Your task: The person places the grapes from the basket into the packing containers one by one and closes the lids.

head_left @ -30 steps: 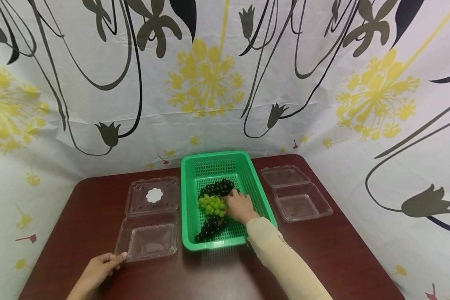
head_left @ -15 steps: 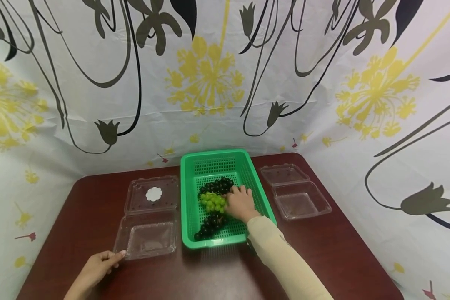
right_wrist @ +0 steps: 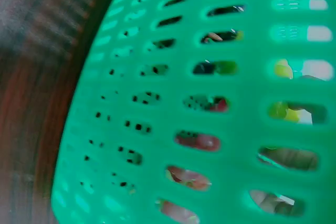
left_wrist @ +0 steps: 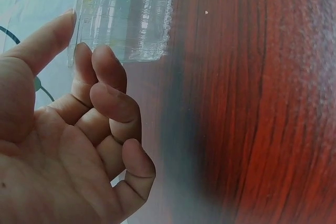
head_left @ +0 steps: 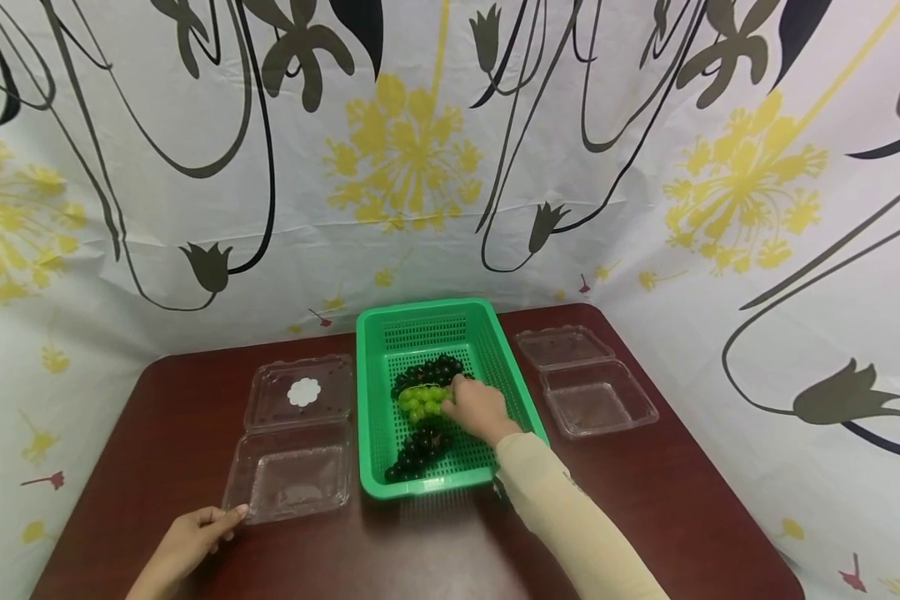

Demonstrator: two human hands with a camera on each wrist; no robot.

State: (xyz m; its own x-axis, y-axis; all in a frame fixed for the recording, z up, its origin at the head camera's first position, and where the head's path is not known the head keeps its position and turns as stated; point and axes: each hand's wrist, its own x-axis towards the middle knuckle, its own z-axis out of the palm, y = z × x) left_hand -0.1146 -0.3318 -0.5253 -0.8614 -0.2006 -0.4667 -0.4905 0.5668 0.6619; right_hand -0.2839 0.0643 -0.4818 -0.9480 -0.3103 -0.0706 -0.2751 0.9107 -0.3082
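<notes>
In the head view my left hand (head_left: pixel 195 533) pinches the near left corner of an open clear plastic clamshell container (head_left: pixel 292 479). The left wrist view shows its thumb and index finger on either side of the clear rim (left_wrist: pixel 79 30), with the other fingers loosely bent. My right hand (head_left: pixel 482 410) is inside the green basket (head_left: pixel 371 400), its thumb and fingers curled at the right end of a bunch of green grapes (head_left: pixel 420 404). Dark grapes (head_left: pixel 418 454) lie nearer and more dark grapes (head_left: pixel 427 371) lie behind. The basket wall (right_wrist: pixel 241 124) mostly hides this hand in the right wrist view.
Another open clear clamshell container (head_left: pixel 592 400) stands right of the basket. The left container's lid (head_left: pixel 273 392) lies folded back, with a white round label (head_left: pixel 303 392). A dark red wooden table (head_left: pixel 390 558) bears everything, with a patterned cloth (head_left: pixel 420 267) behind.
My right hand's fingers have drawn in closer around the end of the green grapes, which have shifted slightly. The left hand stays at the container's corner. The head view has moved a little.
</notes>
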